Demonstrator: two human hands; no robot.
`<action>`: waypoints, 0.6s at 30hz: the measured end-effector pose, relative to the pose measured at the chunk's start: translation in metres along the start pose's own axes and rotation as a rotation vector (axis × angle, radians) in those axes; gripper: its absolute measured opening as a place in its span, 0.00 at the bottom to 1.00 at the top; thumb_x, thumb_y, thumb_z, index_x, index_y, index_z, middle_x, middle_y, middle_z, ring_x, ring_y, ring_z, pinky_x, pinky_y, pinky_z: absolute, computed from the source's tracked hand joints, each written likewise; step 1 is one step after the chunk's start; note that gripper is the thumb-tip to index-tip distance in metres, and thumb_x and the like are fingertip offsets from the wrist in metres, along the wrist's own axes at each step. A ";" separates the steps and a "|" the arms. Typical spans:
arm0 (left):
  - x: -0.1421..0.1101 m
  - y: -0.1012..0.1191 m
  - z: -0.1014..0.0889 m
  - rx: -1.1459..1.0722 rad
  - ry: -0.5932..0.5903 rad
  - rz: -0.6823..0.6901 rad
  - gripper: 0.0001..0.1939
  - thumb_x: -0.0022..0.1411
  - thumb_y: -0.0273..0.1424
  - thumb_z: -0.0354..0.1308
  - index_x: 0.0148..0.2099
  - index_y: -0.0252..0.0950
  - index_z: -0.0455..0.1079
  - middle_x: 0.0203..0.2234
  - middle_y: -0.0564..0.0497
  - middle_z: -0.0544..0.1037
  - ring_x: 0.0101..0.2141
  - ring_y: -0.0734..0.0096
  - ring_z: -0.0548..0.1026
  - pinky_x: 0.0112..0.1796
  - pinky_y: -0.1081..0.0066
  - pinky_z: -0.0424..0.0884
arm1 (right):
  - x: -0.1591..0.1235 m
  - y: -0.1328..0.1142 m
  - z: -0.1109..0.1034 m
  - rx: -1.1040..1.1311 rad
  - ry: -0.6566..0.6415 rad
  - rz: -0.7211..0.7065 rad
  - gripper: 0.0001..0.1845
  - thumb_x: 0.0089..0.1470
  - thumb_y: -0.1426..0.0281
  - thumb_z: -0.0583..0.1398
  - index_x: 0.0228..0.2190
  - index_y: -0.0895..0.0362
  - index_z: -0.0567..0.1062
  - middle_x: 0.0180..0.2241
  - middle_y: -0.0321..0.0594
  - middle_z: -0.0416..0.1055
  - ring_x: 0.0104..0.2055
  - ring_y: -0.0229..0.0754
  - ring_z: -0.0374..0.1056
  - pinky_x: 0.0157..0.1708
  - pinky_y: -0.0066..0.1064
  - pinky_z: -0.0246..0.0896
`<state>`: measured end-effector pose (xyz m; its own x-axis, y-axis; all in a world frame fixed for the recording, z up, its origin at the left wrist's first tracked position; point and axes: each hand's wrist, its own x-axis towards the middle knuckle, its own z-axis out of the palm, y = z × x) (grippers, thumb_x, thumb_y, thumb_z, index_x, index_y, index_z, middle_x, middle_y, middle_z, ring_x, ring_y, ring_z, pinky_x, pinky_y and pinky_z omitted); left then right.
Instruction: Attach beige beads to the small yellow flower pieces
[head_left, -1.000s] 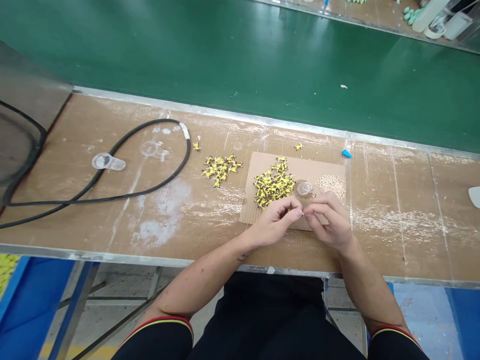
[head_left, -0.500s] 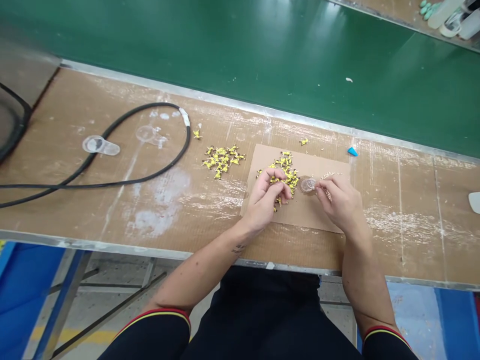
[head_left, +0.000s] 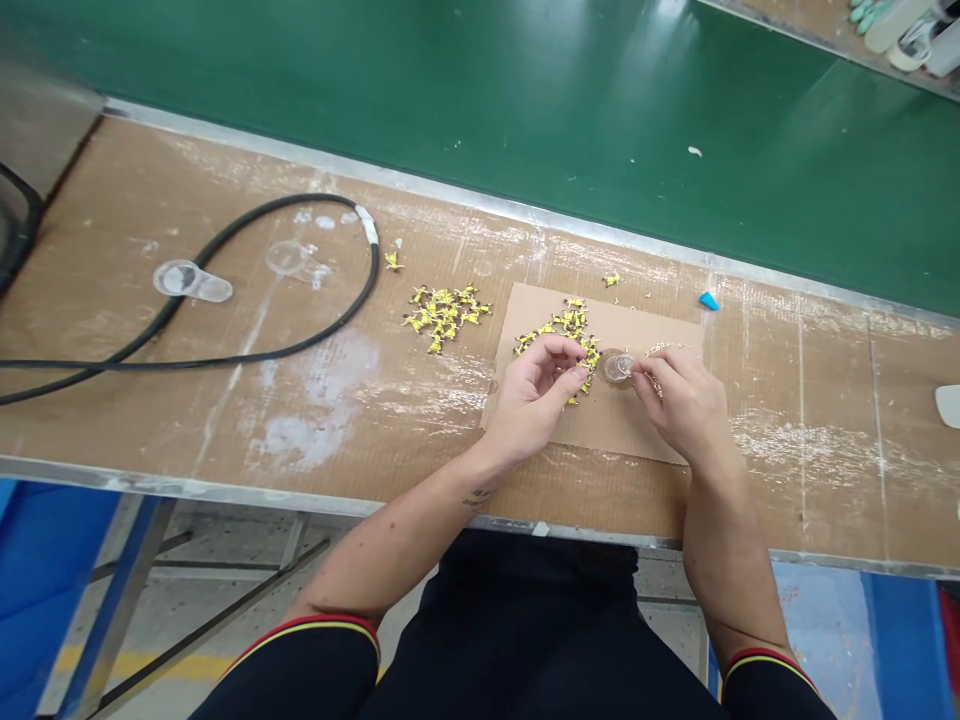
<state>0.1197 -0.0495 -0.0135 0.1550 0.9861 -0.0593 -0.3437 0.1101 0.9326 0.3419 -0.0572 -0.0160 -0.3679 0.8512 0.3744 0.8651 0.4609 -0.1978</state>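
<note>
My left hand (head_left: 534, 395) reaches over a cluster of small yellow figures (head_left: 571, 318) with dark ends, lying on a flat cardboard sheet (head_left: 600, 430). Its thumb and forefinger come together at the cluster's right edge; whatever is between the tips blends with the figures behind. Opposite it, my right hand (head_left: 682, 405) is closed in a pinch at the right rim of a small clear round dish (head_left: 617, 368). I cannot make out what those fingertips hold. Tiny pale pieces (head_left: 667, 348) lie on the cardboard, partly covered by my right hand.
Another group of yellow figures (head_left: 448, 316) lies left of the cardboard. A black cable (head_left: 285, 357) loops across the table's left side, near a clear scoop-shaped piece (head_left: 192, 281). A small blue piece (head_left: 709, 301) lies behind right. Beyond the table edge runs a green surface (head_left: 480, 120).
My left hand's thumb and forefinger have stretched forward and to the right, from a more curled pose. My right hand stays beside the clear dish. The whole view has shifted slightly.
</note>
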 end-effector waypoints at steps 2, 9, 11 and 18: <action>0.000 -0.001 0.000 0.001 -0.007 -0.004 0.12 0.60 0.36 0.70 0.40 0.37 0.72 0.33 0.52 0.75 0.34 0.74 0.72 0.39 0.73 0.72 | 0.000 0.000 -0.001 0.034 -0.006 0.024 0.07 0.66 0.70 0.60 0.36 0.52 0.77 0.33 0.40 0.75 0.36 0.45 0.68 0.33 0.36 0.59; -0.004 -0.001 0.002 -0.079 -0.117 -0.092 0.15 0.59 0.38 0.73 0.41 0.35 0.73 0.32 0.52 0.79 0.33 0.74 0.78 0.38 0.72 0.77 | -0.001 -0.017 -0.014 0.413 0.196 0.067 0.06 0.64 0.76 0.61 0.39 0.52 0.74 0.34 0.38 0.73 0.34 0.41 0.68 0.33 0.35 0.63; -0.006 -0.001 0.004 -0.104 -0.170 -0.126 0.16 0.59 0.38 0.73 0.41 0.35 0.74 0.31 0.51 0.80 0.32 0.74 0.79 0.37 0.72 0.78 | -0.004 -0.025 -0.015 0.503 0.253 0.058 0.07 0.63 0.76 0.61 0.39 0.51 0.73 0.33 0.37 0.72 0.34 0.42 0.67 0.32 0.35 0.63; -0.010 -0.005 0.007 -0.211 -0.250 -0.195 0.18 0.56 0.38 0.76 0.42 0.35 0.75 0.30 0.52 0.81 0.28 0.77 0.79 0.30 0.77 0.77 | -0.012 -0.042 -0.001 0.699 0.241 0.038 0.06 0.65 0.73 0.57 0.41 0.49 0.71 0.35 0.38 0.72 0.36 0.44 0.70 0.35 0.39 0.69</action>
<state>0.1267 -0.0613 -0.0149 0.4489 0.8861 -0.1155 -0.4648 0.3419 0.8167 0.3102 -0.0868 -0.0117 -0.1874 0.8279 0.5286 0.4273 0.5532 -0.7151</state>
